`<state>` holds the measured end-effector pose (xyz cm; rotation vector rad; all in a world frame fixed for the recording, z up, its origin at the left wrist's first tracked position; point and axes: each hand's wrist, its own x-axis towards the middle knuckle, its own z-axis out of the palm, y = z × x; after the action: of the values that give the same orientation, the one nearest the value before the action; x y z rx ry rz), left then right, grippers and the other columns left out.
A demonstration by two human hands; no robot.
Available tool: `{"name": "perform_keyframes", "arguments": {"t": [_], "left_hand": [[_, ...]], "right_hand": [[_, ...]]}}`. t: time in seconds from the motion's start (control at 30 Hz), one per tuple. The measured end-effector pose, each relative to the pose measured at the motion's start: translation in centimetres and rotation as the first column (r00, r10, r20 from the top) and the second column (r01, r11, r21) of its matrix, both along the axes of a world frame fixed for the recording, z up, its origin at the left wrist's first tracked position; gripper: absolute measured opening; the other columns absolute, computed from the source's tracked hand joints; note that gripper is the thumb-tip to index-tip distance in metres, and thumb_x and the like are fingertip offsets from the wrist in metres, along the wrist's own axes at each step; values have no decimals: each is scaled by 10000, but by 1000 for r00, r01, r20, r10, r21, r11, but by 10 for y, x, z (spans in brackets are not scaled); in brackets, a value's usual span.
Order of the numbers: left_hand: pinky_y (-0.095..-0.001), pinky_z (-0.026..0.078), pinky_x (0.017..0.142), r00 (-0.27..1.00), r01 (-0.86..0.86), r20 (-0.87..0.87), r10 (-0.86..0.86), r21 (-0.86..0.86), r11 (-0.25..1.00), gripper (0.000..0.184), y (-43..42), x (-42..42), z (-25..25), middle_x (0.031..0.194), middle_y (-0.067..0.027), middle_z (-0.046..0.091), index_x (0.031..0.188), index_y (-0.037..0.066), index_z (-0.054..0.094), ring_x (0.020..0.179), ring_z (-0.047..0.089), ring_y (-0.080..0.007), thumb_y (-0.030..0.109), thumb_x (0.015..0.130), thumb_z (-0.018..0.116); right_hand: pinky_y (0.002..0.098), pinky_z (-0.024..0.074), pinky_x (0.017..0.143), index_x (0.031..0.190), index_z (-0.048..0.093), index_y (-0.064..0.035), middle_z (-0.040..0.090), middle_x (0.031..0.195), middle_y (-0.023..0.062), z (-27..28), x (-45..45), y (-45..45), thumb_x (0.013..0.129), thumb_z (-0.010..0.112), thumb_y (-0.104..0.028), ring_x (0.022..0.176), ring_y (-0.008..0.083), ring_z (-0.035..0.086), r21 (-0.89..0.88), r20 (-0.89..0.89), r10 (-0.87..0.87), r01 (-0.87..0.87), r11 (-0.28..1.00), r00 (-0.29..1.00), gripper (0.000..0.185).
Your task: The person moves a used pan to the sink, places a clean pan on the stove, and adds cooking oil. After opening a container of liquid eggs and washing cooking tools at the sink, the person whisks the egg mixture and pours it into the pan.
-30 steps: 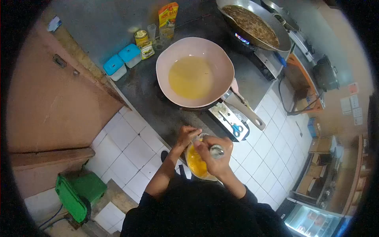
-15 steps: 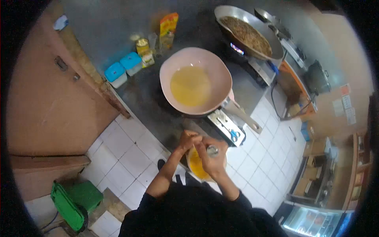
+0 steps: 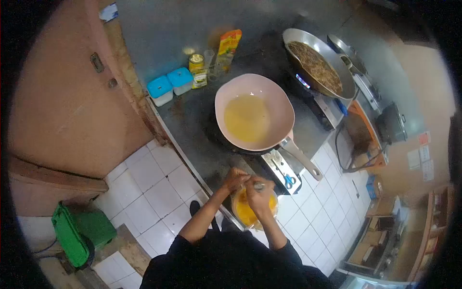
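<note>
A round bowl (image 3: 275, 212) of yellow-orange liquid, which looks like beaten egg, sits at the near edge of the counter. My left hand (image 3: 235, 179) is closed at its far left rim, fingers curled, and seems to grip the bowl there. Over the bowl my right hand (image 3: 259, 195) is wrapped round an upright utensil with a round metal handle end (image 3: 259, 186); its lower part is hidden, so its kind cannot be told. Just beyond my hands a pink frying pan (image 3: 281, 106) with clear yellowish oil rests on the stove, its handle pointing right toward me.
Blue scissors (image 3: 289, 181) lie on the stove's front panel (image 3: 276, 166). A large wok (image 3: 344, 79) of brown food stands over a lit burner at the far right. Two blue-lidded tubs (image 3: 169, 85), a yellow can (image 3: 196, 62) and a yellow pouch (image 3: 229, 42) line the wall. A green bin (image 3: 82, 231) is lower left.
The view has shifted, so the counter and pan appear lower and farther right. My right hand has tilted slightly over the bowl; both hands keep their places at it.
</note>
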<state>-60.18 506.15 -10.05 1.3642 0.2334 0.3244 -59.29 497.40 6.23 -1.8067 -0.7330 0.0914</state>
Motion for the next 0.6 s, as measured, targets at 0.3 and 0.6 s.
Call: {"name": "perform_keyframes", "arguments": {"t": [0.3, 0.6], "left_hand": [[-312, 362, 434, 997, -77, -26, 78, 21, 997, 400, -9, 6, -13, 440, -83, 465, 509, 1, 548, 468, 452, -67, 348, 694, 627], [-333, 439, 576, 983, -181, 83, 164, 303, 935, 335, -13, 0, -4, 610, -105, 626, 734, 25, 652, 539, 547, -112, 357, 707, 618]], "right_hand": [[233, 396, 455, 642, 583, 0, 559, 619, 50, 24, 7, 13, 751, 593, -67, 500, 102, 512, -52, -91, 39, -44, 998, 995, 129], [261, 375, 442, 589, 575, 25, 547, 527, 73, 44, 0, 16, 756, 584, -108, 464, 119, 497, -137, -80, -67, 56, 989, 995, 214]]}}
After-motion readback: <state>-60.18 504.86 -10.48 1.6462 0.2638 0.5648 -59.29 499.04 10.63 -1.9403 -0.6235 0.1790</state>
